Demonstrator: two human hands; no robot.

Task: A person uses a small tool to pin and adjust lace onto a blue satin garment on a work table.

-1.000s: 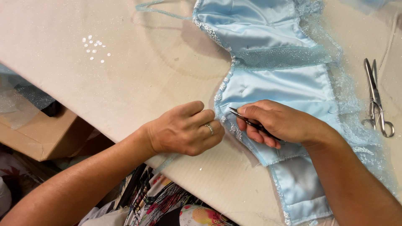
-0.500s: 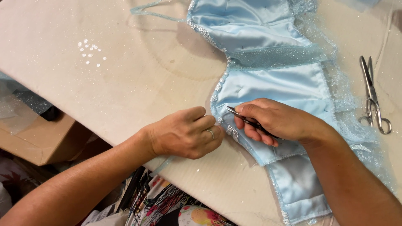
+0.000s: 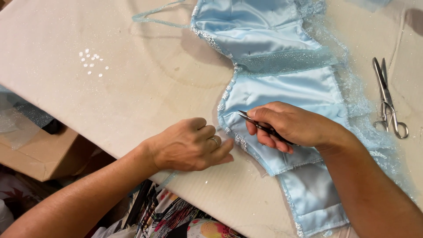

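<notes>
Right hand grasping dark tweezers, possibly snips, over pale blue satin garment lying on table; left hand loosely curled, fingertips pressing garment's sequinned edge. Scissors well apart.

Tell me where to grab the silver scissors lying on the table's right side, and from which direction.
Take the scissors by the finger loops, their end nearer the person, coming from above. They lie flat and shut on the table, blades pointing away, clear of the blue garment.
</notes>
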